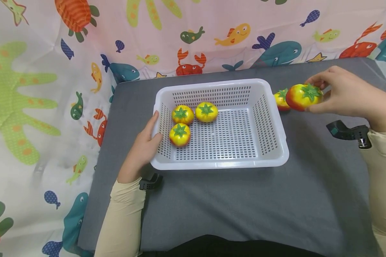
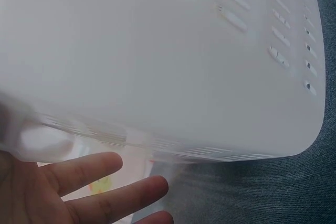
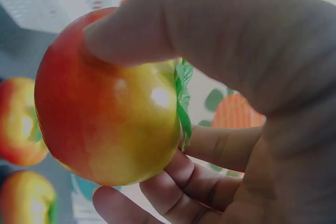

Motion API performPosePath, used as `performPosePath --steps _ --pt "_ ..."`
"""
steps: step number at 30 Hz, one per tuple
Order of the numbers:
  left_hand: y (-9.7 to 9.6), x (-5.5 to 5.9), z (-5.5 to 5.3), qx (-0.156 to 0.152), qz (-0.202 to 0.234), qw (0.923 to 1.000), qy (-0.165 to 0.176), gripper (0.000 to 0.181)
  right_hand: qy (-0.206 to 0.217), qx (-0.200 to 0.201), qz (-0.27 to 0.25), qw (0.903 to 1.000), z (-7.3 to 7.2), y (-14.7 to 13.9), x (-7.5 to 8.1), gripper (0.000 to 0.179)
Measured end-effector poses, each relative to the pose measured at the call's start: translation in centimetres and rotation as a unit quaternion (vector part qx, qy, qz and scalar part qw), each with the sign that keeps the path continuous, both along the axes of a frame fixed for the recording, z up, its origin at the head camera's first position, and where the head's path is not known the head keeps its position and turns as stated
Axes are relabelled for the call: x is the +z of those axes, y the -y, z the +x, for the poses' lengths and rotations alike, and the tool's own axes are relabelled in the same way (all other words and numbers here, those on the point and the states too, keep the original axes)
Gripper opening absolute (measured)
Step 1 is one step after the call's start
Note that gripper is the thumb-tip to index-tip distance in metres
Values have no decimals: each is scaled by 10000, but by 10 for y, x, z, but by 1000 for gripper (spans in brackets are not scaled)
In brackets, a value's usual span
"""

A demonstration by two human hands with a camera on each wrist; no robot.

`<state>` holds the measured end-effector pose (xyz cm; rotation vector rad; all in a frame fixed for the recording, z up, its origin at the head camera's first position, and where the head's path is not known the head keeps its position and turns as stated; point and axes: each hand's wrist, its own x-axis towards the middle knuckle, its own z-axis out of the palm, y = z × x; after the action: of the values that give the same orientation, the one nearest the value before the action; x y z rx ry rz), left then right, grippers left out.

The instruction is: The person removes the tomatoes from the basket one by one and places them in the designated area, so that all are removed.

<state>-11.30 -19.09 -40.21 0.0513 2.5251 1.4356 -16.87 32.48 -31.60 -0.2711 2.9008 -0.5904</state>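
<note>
Steady the white, perforated plastic basket (image 1: 220,164) by its left rim (image 1: 157,98), pinched in the left hand (image 1: 143,146), and preferably clear the right rim (image 1: 277,125) with the glossy, round, red-and-yellow, green-capped fruit (image 1: 296,97), gripped in the right hand (image 1: 344,94) outside the basket, before lowering gently.

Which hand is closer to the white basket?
Left. The left hand touches the white basket at its left side; the right hand is past its right end, holding a red-and-yellow fruit.

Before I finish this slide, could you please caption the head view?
Left hand touching a white basket, three fruits inside; right hand holding another fruit outside.
</note>
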Motion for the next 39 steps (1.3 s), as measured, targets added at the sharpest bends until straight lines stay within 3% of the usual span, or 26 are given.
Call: performPosePath --steps 5,13,31,39 --pt "0 0 0 3 62 10000 30 77 230 -146 -58 9996 1 -7 -19 73" --pt "-1 -1 -2 18 130 9999 80 76 587 38 -230 9980 4 -8 -44 73" --pt "0 0 -1 42 93 9999 67 76 771 415 -367 9955 2 -4 -76 67" --pt "0 2 0 70 59 9999 74 76 937 349 -413 9941 2 -4 -79 73"
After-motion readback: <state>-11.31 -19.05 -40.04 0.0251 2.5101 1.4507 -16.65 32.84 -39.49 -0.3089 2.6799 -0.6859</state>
